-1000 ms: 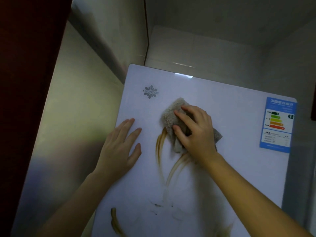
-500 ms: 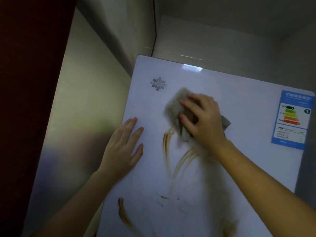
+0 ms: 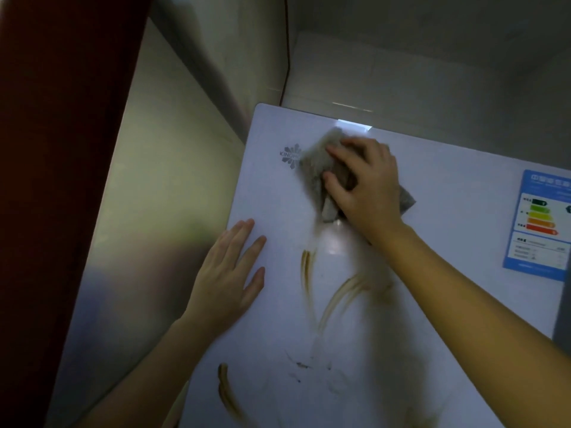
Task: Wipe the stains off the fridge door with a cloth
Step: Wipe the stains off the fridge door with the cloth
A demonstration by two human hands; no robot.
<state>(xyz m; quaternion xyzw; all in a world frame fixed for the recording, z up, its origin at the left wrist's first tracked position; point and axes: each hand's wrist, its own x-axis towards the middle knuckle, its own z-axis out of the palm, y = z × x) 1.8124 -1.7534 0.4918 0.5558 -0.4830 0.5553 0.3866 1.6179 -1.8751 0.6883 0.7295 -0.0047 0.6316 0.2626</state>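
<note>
The white fridge door (image 3: 448, 193) fills the lower right of the head view. My right hand (image 3: 364, 186) presses a crumpled grey cloth (image 3: 316, 162) against the door near its top edge, beside the printed logo (image 3: 290, 156). Brown streaky stains (image 3: 336, 295) run down the door below the cloth, and another brown streak (image 3: 225, 387) lies near the bottom left. My left hand (image 3: 231, 273) rests flat on the door at its left edge, fingers spread, holding nothing.
A blue energy label (image 3: 540, 223) is stuck on the door's right side. The fridge's metallic side panel (image 3: 148, 211) is at left, next to a dark red surface (image 3: 61, 149). Pale walls (image 3: 401, 66) stand behind the fridge.
My right hand has slid the cloth upward on the door, from over the top of the brown streaks to near the logo and top edge. The left hand stays flat in place.
</note>
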